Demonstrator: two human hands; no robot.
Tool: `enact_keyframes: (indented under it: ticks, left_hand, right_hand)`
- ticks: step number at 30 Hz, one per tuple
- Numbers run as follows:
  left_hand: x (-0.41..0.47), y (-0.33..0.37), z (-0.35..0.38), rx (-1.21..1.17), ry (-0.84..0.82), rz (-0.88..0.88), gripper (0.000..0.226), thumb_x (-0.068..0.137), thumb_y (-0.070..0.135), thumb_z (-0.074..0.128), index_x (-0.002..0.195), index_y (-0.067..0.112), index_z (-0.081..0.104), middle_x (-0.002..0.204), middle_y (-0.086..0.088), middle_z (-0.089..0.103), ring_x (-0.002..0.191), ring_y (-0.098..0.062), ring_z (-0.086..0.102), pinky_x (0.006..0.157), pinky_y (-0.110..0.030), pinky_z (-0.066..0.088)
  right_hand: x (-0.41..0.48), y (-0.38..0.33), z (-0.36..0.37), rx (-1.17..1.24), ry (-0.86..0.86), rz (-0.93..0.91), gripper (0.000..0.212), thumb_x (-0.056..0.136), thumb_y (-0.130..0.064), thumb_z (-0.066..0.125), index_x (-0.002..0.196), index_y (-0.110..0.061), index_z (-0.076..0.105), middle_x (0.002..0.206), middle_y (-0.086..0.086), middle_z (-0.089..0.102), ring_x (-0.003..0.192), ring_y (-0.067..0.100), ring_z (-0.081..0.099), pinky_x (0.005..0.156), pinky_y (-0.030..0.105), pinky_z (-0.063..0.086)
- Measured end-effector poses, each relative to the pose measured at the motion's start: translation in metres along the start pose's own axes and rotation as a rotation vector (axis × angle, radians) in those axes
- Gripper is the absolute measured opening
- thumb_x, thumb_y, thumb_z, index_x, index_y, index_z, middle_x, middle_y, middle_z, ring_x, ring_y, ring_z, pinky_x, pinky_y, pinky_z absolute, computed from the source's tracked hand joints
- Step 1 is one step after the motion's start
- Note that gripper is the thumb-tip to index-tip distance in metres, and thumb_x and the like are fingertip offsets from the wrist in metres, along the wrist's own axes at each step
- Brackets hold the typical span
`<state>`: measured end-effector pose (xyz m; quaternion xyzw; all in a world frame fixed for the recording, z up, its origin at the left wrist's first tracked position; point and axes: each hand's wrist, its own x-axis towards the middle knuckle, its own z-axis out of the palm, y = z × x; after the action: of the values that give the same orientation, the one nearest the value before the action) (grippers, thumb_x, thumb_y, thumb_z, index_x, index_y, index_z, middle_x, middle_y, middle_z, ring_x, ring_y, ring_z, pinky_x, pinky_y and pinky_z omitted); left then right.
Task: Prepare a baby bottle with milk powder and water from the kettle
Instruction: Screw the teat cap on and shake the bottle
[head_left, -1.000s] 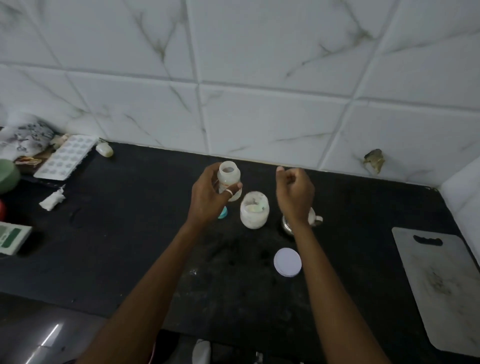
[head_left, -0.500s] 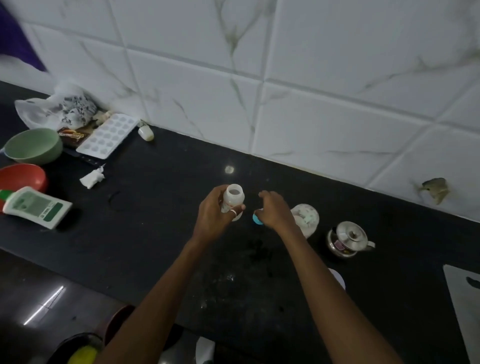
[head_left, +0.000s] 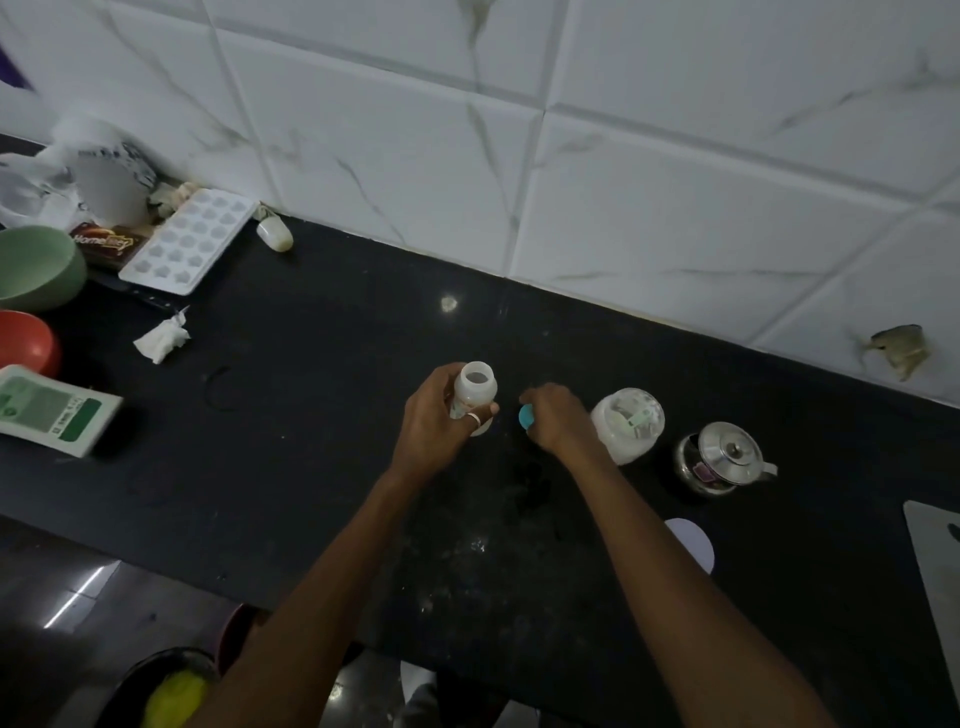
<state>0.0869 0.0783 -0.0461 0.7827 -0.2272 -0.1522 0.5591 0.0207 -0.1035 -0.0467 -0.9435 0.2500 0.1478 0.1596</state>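
My left hand (head_left: 439, 423) grips a small white baby bottle (head_left: 475, 387), upright, its mouth uncovered, on the black counter (head_left: 311, 415). Just right of it my right hand (head_left: 558, 418) is closed over a small blue cap (head_left: 525, 417); most of the cap is hidden under the fingers. An uncovered white jar of milk powder (head_left: 628, 423) with a scoop inside stands right of that hand. A small steel kettle (head_left: 719, 457) with its lid on sits further right. The jar's round white lid (head_left: 693, 543) lies flat by my right forearm.
At the left are a green bowl (head_left: 36, 267), a red bowl (head_left: 23, 345), a white and green pack (head_left: 49, 408), an ice tray (head_left: 189, 241) and a crumpled tissue (head_left: 163, 340). A chopping board (head_left: 940, 571) lies at the right edge. The tiled wall (head_left: 571, 156) backs the counter.
My right hand has moved left from above the kettle to the blue cap beside the bottle and closed on it. The camera has swung left. My left hand still grips the bottle.
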Motion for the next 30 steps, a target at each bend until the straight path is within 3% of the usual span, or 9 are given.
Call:
enact_keyframes:
  ticks: [7, 11, 15, 21, 26, 28, 30]
  left_hand:
    - [0.002, 0.017, -0.002, 0.007, 0.004, 0.036, 0.053, 0.077, 0.033, 0.085, 0.122, 0.027, 0.06, 0.115, 0.012, 0.068, 0.106, -0.004, 0.065, 0.089, -0.027, 0.056]
    - [0.007, 0.057, -0.001, -0.004, -0.005, 0.095, 0.05, 0.075, 0.031, 0.086, 0.118, 0.032, 0.061, 0.111, 0.014, 0.069, 0.102, -0.001, 0.066, 0.085, -0.019, 0.055]
    - [0.013, 0.1, 0.005, 0.029, -0.017, 0.191, 0.051, 0.074, 0.032, 0.088, 0.117, 0.026, 0.063, 0.105, 0.016, 0.068, 0.095, 0.005, 0.066, 0.077, -0.009, 0.05]
    - [0.024, 0.149, 0.01, 0.088, -0.056, 0.324, 0.061, 0.072, 0.044, 0.087, 0.123, 0.02, 0.065, 0.11, 0.011, 0.072, 0.097, -0.007, 0.07, 0.087, -0.026, 0.058]
    - [0.023, 0.172, 0.015, 0.125, -0.091, 0.361, 0.059, 0.072, 0.044, 0.087, 0.122, 0.021, 0.065, 0.108, 0.01, 0.072, 0.096, -0.006, 0.069, 0.086, -0.023, 0.056]
    - [0.02, 0.176, 0.018, 0.123, -0.088, 0.375, 0.059, 0.072, 0.043, 0.087, 0.121, 0.021, 0.065, 0.108, 0.01, 0.072, 0.096, -0.006, 0.069, 0.085, -0.021, 0.056]
    - [0.017, 0.179, 0.022, 0.119, -0.085, 0.386, 0.059, 0.072, 0.041, 0.087, 0.122, 0.02, 0.065, 0.109, 0.01, 0.072, 0.097, -0.006, 0.069, 0.085, -0.018, 0.054]
  right_hand:
    - [-0.025, -0.012, -0.066, 0.224, 0.181, -0.048, 0.052, 0.084, -0.012, 0.079, 0.133, -0.018, 0.065, 0.131, 0.011, 0.064, 0.118, 0.026, 0.062, 0.095, 0.03, 0.046]
    - [-0.058, -0.027, -0.136, 0.328, 0.23, -0.166, 0.054, 0.082, -0.013, 0.082, 0.132, -0.021, 0.066, 0.13, 0.0, 0.066, 0.114, 0.017, 0.062, 0.09, 0.022, 0.043]
    - [-0.088, -0.036, -0.19, 0.259, 0.203, -0.292, 0.048, 0.083, -0.013, 0.081, 0.128, -0.022, 0.068, 0.13, -0.001, 0.067, 0.108, 0.011, 0.06, 0.089, 0.02, 0.044]
    - [-0.114, -0.034, -0.235, 0.078, 0.216, -0.305, 0.044, 0.083, -0.01, 0.079, 0.125, -0.02, 0.071, 0.126, 0.002, 0.069, 0.109, 0.021, 0.064, 0.083, 0.022, 0.046]
    - [-0.13, -0.029, -0.257, -0.023, 0.205, -0.307, 0.047, 0.079, -0.004, 0.079, 0.122, -0.023, 0.072, 0.127, -0.001, 0.067, 0.11, 0.021, 0.061, 0.079, 0.024, 0.043]
    - [-0.132, -0.026, -0.261, -0.055, 0.214, -0.291, 0.043, 0.08, -0.012, 0.081, 0.12, -0.022, 0.073, 0.123, 0.0, 0.068, 0.104, 0.02, 0.062, 0.077, 0.024, 0.045]
    - [-0.133, -0.025, -0.261, -0.08, 0.252, -0.228, 0.033, 0.083, -0.032, 0.08, 0.112, -0.017, 0.074, 0.111, 0.003, 0.071, 0.091, 0.018, 0.063, 0.07, 0.024, 0.048]
